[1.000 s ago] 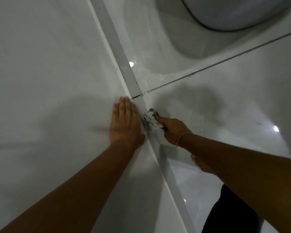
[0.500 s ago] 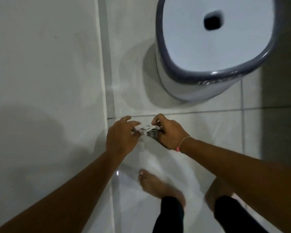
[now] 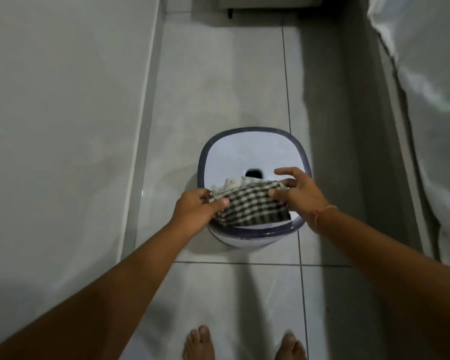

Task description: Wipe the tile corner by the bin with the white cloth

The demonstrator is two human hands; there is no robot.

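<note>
Cloth [image 3: 252,206] is now off the tiles and spread between both hands above the bin [image 3: 255,229], where half a second ago it was bunched low by the wall. Left hand [image 3: 196,211] pinches one edge, right hand [image 3: 295,193] the other, index finger lifted. It looks checked rather than white, perhaps dim light. Wiping seems paused for refolding, or finished.
</note>
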